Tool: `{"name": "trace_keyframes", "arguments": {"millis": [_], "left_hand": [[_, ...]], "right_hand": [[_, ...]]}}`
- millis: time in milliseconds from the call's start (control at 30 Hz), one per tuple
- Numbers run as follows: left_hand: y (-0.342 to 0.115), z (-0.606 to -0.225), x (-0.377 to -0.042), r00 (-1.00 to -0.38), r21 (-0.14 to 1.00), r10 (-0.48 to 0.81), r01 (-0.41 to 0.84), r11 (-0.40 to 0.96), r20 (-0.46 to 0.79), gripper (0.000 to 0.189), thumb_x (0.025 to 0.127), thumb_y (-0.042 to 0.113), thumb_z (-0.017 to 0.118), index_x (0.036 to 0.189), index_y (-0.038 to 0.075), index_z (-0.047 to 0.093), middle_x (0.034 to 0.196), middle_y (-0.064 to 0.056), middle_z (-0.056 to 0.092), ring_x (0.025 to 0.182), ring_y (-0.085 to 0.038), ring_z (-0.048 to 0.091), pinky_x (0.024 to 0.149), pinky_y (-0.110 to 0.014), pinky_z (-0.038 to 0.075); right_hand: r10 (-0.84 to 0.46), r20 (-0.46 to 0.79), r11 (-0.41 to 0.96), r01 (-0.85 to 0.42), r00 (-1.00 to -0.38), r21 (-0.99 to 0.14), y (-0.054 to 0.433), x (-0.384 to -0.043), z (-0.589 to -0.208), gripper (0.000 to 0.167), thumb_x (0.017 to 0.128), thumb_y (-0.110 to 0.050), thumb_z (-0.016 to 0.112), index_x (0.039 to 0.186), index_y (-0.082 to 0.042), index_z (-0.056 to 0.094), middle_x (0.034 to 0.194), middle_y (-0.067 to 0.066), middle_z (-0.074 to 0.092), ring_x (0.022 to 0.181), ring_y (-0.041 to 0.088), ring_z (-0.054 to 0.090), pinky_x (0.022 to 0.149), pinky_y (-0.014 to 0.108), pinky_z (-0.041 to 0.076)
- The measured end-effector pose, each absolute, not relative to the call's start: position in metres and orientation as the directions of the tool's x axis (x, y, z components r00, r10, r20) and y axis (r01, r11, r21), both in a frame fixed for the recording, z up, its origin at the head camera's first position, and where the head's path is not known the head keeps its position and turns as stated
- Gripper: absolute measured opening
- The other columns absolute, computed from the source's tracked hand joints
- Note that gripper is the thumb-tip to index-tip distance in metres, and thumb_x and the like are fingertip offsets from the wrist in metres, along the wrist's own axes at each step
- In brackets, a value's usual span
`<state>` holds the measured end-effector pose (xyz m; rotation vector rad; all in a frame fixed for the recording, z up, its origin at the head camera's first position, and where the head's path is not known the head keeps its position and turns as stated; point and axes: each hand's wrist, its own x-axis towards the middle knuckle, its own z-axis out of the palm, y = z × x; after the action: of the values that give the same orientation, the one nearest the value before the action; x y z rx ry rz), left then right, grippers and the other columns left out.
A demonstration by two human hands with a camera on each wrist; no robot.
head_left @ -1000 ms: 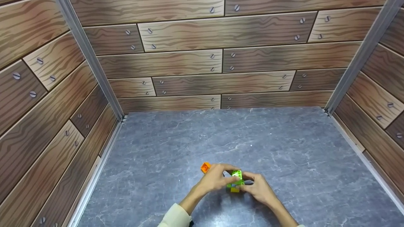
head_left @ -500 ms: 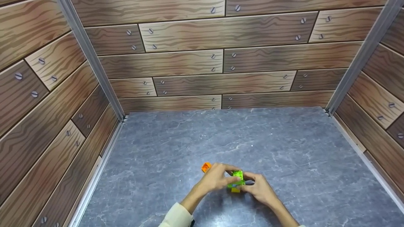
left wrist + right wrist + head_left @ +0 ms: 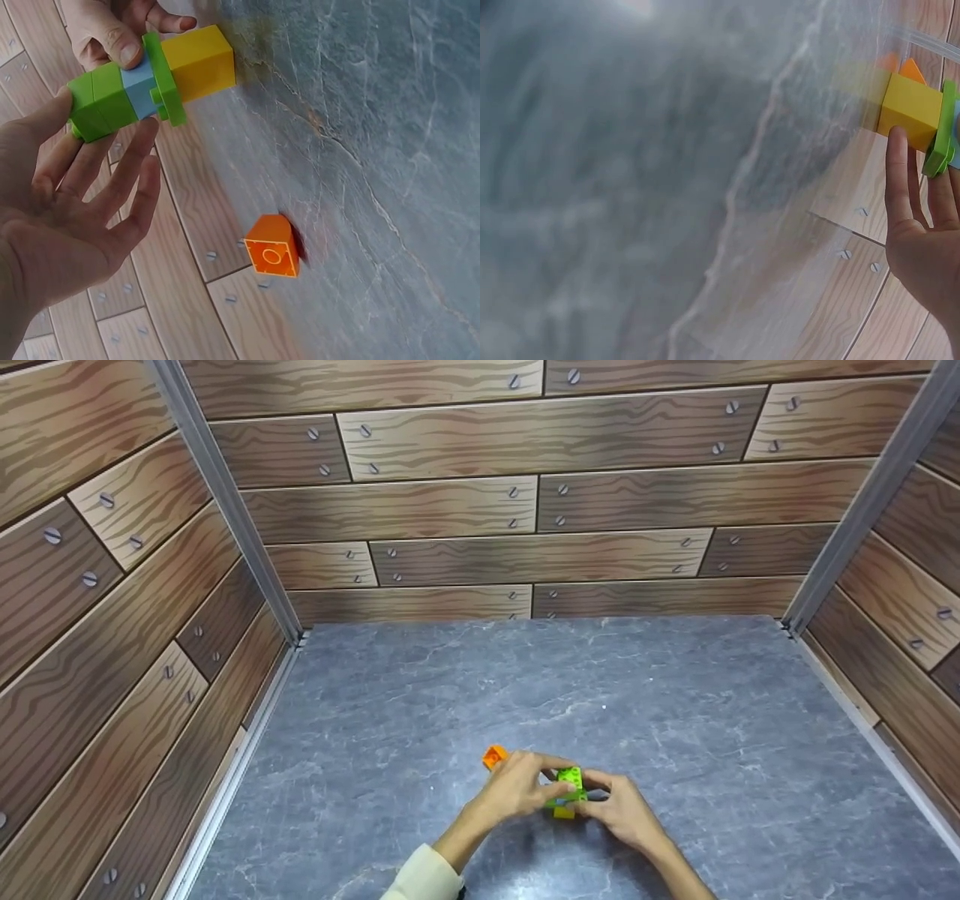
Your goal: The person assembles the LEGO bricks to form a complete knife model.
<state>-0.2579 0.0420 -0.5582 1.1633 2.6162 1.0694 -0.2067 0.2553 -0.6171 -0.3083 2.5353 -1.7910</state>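
Between both hands stands an upright stack of toy building bricks, its yellow brick (image 3: 199, 64) at the bottom on the tabletop. Above that come a wider green plate (image 3: 163, 79), a light blue brick (image 3: 139, 88) and green bricks (image 3: 101, 105) on top. My left hand (image 3: 514, 791) grips the top green bricks between thumb and fingers. From the other side my right hand (image 3: 624, 812) holds the stack lower down, its thumb on the blue brick. One right fingertip touches the yellow brick in the right wrist view, where the upper stack is cut off.
An orange brick (image 3: 271, 251) lies on its side beyond the left hand, its hollow underside showing. The grey marbled tabletop (image 3: 450, 682) is bordered by wood-patterned walls (image 3: 450, 506) at the back and both sides.
The head view has shifted slightly, so everything sits a little farther right in it. Both hands keep their hold on the stack, with no clear movement of the bricks.
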Motion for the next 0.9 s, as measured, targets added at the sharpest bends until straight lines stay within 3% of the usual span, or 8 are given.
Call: {"name": "trace_keyframes", "arguments": {"millis": [167, 333, 533, 700, 767, 900], "left_hand": [[0.042, -0.557, -0.258, -0.708, 0.634, 0.685, 0.611, 0.474, 0.171, 0.032, 0.096, 0.036, 0.076, 0.126, 0.024, 0.077, 0.114, 0.006, 0.077, 0.077, -0.001, 0.064, 0.054, -0.017, 0.038], [0.042, -0.559, -0.259, -0.714, 0.686, 0.684, 0.573, 0.447, 0.15, 0.033, 0.096, 0.036, 0.075, 0.126, 0.022, 0.077, 0.119, 0.006, 0.076, 0.105, -0.009, 0.07, 0.081, -0.023, 0.053], [0.04, -0.56, -0.261, -0.688, 0.729, 0.718, 0.545, 0.415, 0.105, 0.036, 0.1, 0.037, 0.071, 0.132, 0.022, 0.073, 0.124, 0.009, 0.073, 0.113, -0.004, 0.065, 0.095, -0.031, 0.053], [0.029, -0.558, -0.267, -0.708, 0.769, 0.699, 0.501, 0.398, 0.099, 0.039, 0.107, 0.039, 0.058, 0.138, 0.018, 0.068, 0.135, 0.002, 0.069, 0.123, -0.014, 0.063, 0.102, -0.043, 0.052], [0.023, -0.558, -0.275, -0.735, 0.769, 0.668, 0.493, 0.407, 0.118, 0.041, 0.109, 0.04, 0.053, 0.137, 0.015, 0.068, 0.136, -0.001, 0.069, 0.123, -0.017, 0.064, 0.102, -0.045, 0.052], [0.01, -0.56, -0.293, -0.793, 0.749, 0.59, 0.48, 0.457, 0.149, 0.036, 0.109, 0.033, 0.055, 0.132, 0.01, 0.071, 0.131, -0.008, 0.071, 0.093, -0.018, 0.073, 0.091, -0.039, 0.057]], "right_hand": [[-0.167, 0.088, 0.336, -0.141, -0.982, -0.931, 0.256, -0.206, -0.617, 0.037, 0.088, -0.019, 0.084, 0.121, -0.006, 0.074, 0.118, 0.014, 0.074, 0.111, 0.027, 0.069, 0.083, 0.028, 0.058], [-0.157, 0.082, 0.362, -0.134, -0.984, -0.922, 0.255, -0.207, -0.616, 0.038, 0.087, -0.023, 0.085, 0.12, -0.007, 0.075, 0.117, 0.012, 0.075, 0.114, 0.031, 0.068, 0.09, 0.032, 0.056], [-0.161, 0.07, 0.358, -0.125, -0.984, -0.925, 0.256, -0.206, -0.618, 0.037, 0.088, -0.021, 0.084, 0.12, -0.007, 0.075, 0.12, 0.015, 0.074, 0.115, 0.035, 0.067, 0.085, 0.031, 0.058], [-0.158, 0.098, 0.387, -0.154, -0.982, -0.909, 0.255, -0.206, -0.62, 0.041, 0.087, -0.022, 0.085, 0.123, -0.006, 0.074, 0.118, 0.012, 0.075, 0.113, 0.03, 0.068, 0.094, 0.041, 0.057], [-0.145, 0.096, 0.4, -0.148, -0.985, -0.905, 0.254, -0.207, -0.619, 0.043, 0.086, -0.022, 0.086, 0.124, -0.005, 0.073, 0.118, 0.012, 0.075, 0.112, 0.031, 0.069, 0.096, 0.047, 0.055], [-0.115, 0.047, 0.414, -0.091, -0.992, -0.906, 0.254, -0.208, -0.617, 0.047, 0.084, -0.025, 0.088, 0.124, -0.004, 0.073, 0.118, 0.012, 0.075, 0.113, 0.032, 0.068, 0.097, 0.052, 0.053]]}}
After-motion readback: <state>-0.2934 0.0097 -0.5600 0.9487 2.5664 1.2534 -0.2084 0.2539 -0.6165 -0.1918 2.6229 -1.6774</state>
